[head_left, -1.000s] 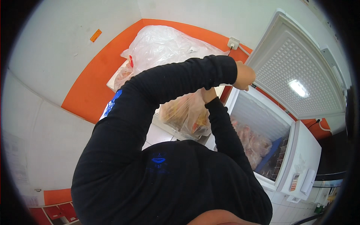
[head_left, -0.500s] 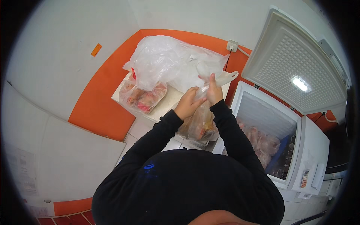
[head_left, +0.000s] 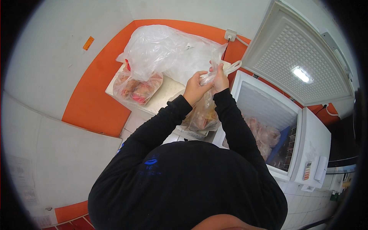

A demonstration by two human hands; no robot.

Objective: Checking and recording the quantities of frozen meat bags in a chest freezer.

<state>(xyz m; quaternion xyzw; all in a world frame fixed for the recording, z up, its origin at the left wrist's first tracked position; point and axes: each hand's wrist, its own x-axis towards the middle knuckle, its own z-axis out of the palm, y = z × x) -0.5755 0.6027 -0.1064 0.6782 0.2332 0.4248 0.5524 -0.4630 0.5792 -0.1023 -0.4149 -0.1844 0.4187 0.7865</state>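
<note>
Both my hands are closed on the gathered neck of a clear plastic bag, whose filled, yellowish and brown lower part hangs between my forearms. My left hand pinches the twisted plastic from the left. On its right, my right hand grips the neck, and the bag's loose handles stick out beyond it. What the bag contains is blurred by the plastic. Left of my hands, another clear bag with pinkish-red pieces, seemingly meat, lies on the white surface. A large heap of clear plastic bags lies behind it.
At the right stands a chest freezer with its lid raised and bagged, pinkish frozen goods inside. A wall socket with a plug and cable sits behind the bags. White wall panels with an orange band rise at the left.
My hands have drawn closer together on the bag's neck, and the plastic there is more tightly bunched. The whole view has shifted slightly, with the surroundings sitting higher and farther left.
</note>
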